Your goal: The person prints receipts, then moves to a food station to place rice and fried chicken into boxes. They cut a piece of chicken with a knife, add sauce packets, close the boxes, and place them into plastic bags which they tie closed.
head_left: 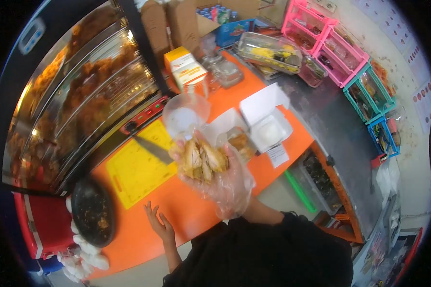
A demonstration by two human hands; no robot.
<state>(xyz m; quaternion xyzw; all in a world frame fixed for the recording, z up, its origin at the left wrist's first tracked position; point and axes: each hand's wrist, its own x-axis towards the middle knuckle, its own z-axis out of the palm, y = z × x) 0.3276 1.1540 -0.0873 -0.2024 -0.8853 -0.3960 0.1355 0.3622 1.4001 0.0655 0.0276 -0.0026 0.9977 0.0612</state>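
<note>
My right hand (220, 184), in a clear plastic glove, is closed around sliced cooked chicken (203, 161) and holds it up over the orange table (177, 205). My bare left hand (160, 226) is apart from it near the table's front edge, fingers spread, holding nothing. Left of the chicken lies a yellow cutting board (136, 177) with a knife (154, 150) across its upper part. Just beyond the right hand is a white foam box (225, 123), partly hidden, with a browned piece of food (238, 140) near it. Beside it an open foam box (271, 129) holds something white, like rice.
A lit glass display case (91, 91) with fried food stands at the left. A round black pan (93, 213) sits below it. Behind the board are a clear round tub (184, 112) and an orange-white carton (186, 71). Pink baskets (337, 50) line the right wall.
</note>
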